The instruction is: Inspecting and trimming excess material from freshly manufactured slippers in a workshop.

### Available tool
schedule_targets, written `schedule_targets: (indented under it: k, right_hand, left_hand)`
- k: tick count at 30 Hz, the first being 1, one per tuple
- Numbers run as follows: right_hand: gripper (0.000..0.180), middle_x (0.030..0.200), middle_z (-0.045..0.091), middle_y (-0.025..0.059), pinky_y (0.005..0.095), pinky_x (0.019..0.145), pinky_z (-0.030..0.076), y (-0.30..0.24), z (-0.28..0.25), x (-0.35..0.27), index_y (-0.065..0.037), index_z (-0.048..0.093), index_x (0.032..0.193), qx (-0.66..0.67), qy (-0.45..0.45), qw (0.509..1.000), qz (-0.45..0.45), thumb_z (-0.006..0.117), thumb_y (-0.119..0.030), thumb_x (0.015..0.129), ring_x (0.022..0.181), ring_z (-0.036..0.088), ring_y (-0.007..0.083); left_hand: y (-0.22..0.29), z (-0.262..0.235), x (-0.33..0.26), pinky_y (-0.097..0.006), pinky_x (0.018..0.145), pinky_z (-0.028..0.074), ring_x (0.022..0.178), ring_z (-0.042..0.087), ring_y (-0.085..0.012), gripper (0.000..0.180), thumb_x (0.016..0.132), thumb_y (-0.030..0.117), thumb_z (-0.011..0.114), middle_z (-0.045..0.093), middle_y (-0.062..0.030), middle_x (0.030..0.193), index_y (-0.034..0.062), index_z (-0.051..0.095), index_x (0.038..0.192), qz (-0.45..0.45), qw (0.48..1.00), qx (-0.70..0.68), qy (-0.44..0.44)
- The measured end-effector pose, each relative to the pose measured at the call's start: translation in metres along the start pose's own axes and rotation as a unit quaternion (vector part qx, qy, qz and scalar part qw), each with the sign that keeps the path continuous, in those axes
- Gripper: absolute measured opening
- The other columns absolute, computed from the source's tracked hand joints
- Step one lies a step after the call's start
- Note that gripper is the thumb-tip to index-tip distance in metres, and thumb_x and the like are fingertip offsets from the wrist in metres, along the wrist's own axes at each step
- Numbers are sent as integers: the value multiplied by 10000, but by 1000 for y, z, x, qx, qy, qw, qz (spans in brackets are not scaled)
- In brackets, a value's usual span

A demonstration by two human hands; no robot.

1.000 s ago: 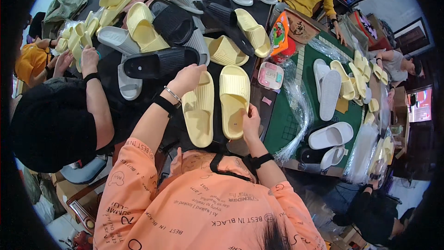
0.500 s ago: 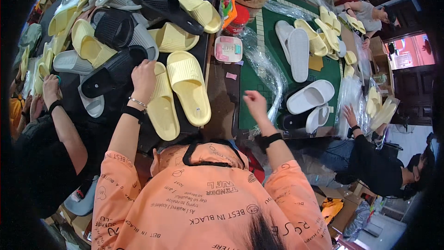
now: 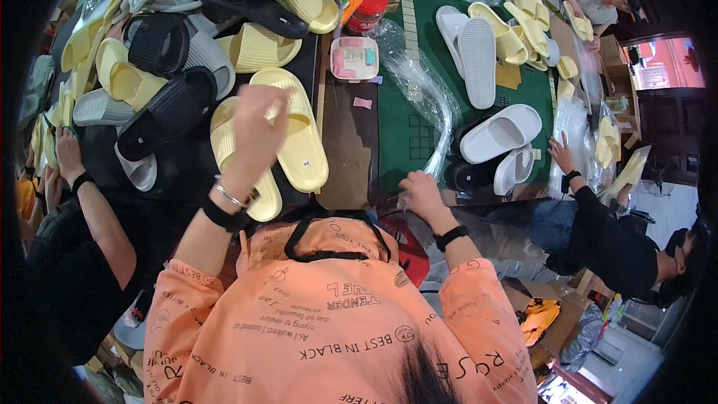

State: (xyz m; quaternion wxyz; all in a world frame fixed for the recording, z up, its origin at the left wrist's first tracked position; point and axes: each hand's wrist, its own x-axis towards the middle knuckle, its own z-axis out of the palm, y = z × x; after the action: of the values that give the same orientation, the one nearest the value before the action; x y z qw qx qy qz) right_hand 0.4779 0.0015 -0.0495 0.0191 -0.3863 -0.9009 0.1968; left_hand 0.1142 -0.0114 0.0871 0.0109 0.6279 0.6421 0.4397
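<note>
A pair of pale yellow slippers (image 3: 299, 131) lies side by side on the dark table in front of me. My left hand (image 3: 256, 126), with a black band and a bracelet at the wrist, is curled over them where the two straps meet. My right hand (image 3: 421, 191), also with a black wristband, is at the table's near edge. It pinches the end of a crumpled clear plastic bag (image 3: 419, 86) that runs across the green mat (image 3: 404, 135). My orange sleeves fill the lower part of the view.
A heap of yellow, black and grey slippers (image 3: 172, 45) covers the far left. White slippers (image 3: 499, 133) and yellow ones (image 3: 523, 26) lie on the mat, with a small pink-and-white box (image 3: 354, 58) and a red jar (image 3: 366, 9) nearby. One co-worker's hand (image 3: 561, 153) rests at the right, another's arm (image 3: 78, 179) at the left.
My right hand left the heel of the yellow slipper and moved right to the plastic bag at the table edge. My left hand stayed on the yellow pair.
</note>
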Motion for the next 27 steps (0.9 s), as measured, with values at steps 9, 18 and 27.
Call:
schedule_targets:
  k: [9, 18, 27]
  right_hand:
    - [80, 783, 541, 53, 365, 753, 369, -5, -10, 6, -84, 587, 702, 47, 15, 999, -23, 647, -104, 653, 852, 502, 244]
    - [104, 799, 569, 66, 397, 767, 384, 3, -18, 12, -68, 598, 760, 119, 62, 990, 50, 640, -79, 666, 893, 513, 255]
    - [517, 1317, 383, 106, 436, 981, 317, 70, 2, -4, -69, 443, 1213, -23, 0, 982, 185, 627, -132, 734, 1216, 332, 319]
  left_hand:
    - [72, 132, -101, -404, 735, 459, 835, 578, -322, 179, 795, 110, 517, 609, -157, 859, 25, 624, 911, -88, 898, -215, -373]
    - [87, 160, -99, -422, 665, 451, 714, 584, -349, 167, 827, 139, 480, 604, -160, 742, 22, 589, 779, -76, 860, -134, -486]
    - [84, 26, -15, -192, 472, 297, 536, 336, -24, 251, 908, 178, 457, 424, 48, 597, -18, 607, 862, -245, 641, -452, -570]
